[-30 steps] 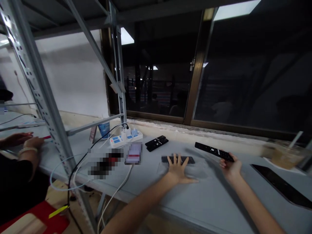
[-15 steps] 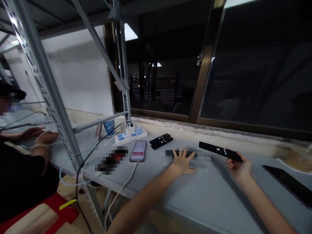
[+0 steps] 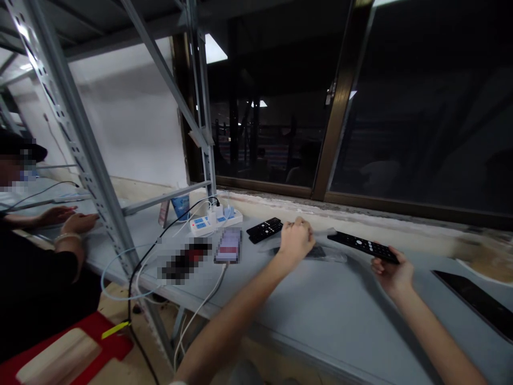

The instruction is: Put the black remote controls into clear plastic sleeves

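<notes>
My right hand [image 3: 391,275] is closed on the near end of a long black remote control [image 3: 363,246], held just above the grey table [image 3: 332,315]. My left hand [image 3: 295,239] is closed in a pinch on a clear plastic bag [image 3: 325,252], lifting its edge off the table. Under the bag and the hand lies a dark remote [image 3: 316,251], mostly hidden. Another black remote [image 3: 264,230] lies on the table just left of my left hand.
A white power strip [image 3: 214,222] with plugs and cables, a phone [image 3: 228,246] and a blue cup [image 3: 180,207] sit at the left by a metal shelf frame [image 3: 80,144]. Another person sits at far left, hands [image 3: 68,219] on the table. A dark tablet [image 3: 476,305] lies far right.
My left hand, flat on the dark remote and bag before, has risen and closed, pinching the plastic bag. My right hand still holds the long remote. The view has shifted slightly.
</notes>
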A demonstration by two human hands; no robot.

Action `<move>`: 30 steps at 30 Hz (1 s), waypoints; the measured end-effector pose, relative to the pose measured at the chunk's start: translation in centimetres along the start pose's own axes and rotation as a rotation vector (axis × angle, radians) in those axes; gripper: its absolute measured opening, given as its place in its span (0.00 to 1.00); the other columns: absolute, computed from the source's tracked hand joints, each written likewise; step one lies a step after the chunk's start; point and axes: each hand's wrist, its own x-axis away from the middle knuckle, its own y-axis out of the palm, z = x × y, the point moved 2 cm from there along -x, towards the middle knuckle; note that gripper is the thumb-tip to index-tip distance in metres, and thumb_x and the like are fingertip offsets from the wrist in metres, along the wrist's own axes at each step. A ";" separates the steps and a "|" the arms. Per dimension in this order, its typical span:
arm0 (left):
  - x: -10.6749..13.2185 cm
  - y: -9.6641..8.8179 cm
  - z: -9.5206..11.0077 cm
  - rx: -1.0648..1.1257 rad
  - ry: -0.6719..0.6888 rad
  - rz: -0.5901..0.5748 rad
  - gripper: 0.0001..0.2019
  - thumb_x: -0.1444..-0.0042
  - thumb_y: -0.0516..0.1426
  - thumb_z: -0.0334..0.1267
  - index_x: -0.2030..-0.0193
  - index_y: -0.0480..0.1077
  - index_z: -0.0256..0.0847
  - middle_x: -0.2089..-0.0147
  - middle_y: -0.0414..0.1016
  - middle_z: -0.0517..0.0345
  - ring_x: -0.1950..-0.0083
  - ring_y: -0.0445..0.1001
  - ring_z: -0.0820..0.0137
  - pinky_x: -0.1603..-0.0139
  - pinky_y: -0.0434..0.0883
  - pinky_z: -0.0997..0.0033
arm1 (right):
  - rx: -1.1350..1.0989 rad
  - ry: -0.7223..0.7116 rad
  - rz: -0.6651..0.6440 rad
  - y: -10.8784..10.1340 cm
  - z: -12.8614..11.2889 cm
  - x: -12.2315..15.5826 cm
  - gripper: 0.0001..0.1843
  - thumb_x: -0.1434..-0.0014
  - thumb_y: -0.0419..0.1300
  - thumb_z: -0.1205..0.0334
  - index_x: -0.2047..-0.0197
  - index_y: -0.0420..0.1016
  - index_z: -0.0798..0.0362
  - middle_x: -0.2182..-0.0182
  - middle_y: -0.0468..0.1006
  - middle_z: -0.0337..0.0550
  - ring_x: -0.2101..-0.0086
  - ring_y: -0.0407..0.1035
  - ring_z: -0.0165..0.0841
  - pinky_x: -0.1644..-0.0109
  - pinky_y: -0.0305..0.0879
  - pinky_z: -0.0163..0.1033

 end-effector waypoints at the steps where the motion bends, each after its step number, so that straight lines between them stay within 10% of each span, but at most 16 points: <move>1: -0.2 -0.6 -0.2 0.004 -0.017 0.017 0.05 0.47 0.53 0.35 0.64 0.69 0.42 0.54 0.69 0.58 0.58 0.70 0.68 0.51 0.61 0.64 | 0.011 -0.004 -0.009 0.0 0.1 0.0 0.13 0.51 0.52 0.55 0.68 0.71 0.54 0.90 0.60 0.34 0.88 0.49 0.24 0.86 0.43 0.31; 13: 0.2 -1.6 -0.9 -0.081 0.066 0.331 0.17 0.44 0.42 0.23 0.56 0.65 0.44 0.42 0.63 0.58 0.36 0.54 0.66 0.38 0.48 0.58 | 0.022 -0.063 -0.054 0.4 0.0 0.0 0.12 0.52 0.56 0.54 0.67 0.73 0.52 0.86 0.69 0.36 0.87 0.57 0.24 0.86 0.52 0.29; 18: 1.2 2.4 -1.5 -0.155 0.109 0.119 0.22 0.45 0.49 0.26 0.43 0.58 0.42 0.46 0.66 0.51 0.39 0.57 0.62 0.38 0.50 0.57 | 0.163 -0.031 -0.106 1.5 0.3 1.2 0.13 0.52 0.60 0.52 0.71 0.73 0.54 0.76 0.77 0.44 0.78 0.69 0.29 0.84 0.60 0.28; 23: 1.8 5.4 -2.2 -0.153 0.068 -0.151 0.13 0.44 0.52 0.31 0.52 0.68 0.41 0.52 0.69 0.49 0.49 0.66 0.63 0.45 0.58 0.60 | 0.399 -0.221 -0.257 2.3 1.1 2.3 0.27 0.59 0.67 0.52 0.54 0.73 0.50 0.65 0.79 0.46 0.69 0.74 0.36 0.82 0.65 0.30; 30: 2.3 5.6 -3.3 0.025 0.012 -0.130 0.09 0.43 0.51 0.29 0.61 0.71 0.41 0.55 0.72 0.58 0.53 0.68 0.69 0.50 0.59 0.67 | 0.589 -0.513 -0.286 1.9 2.1 2.2 0.23 0.60 0.66 0.57 0.57 0.77 0.49 0.54 0.74 0.44 0.62 0.70 0.39 0.76 0.71 0.37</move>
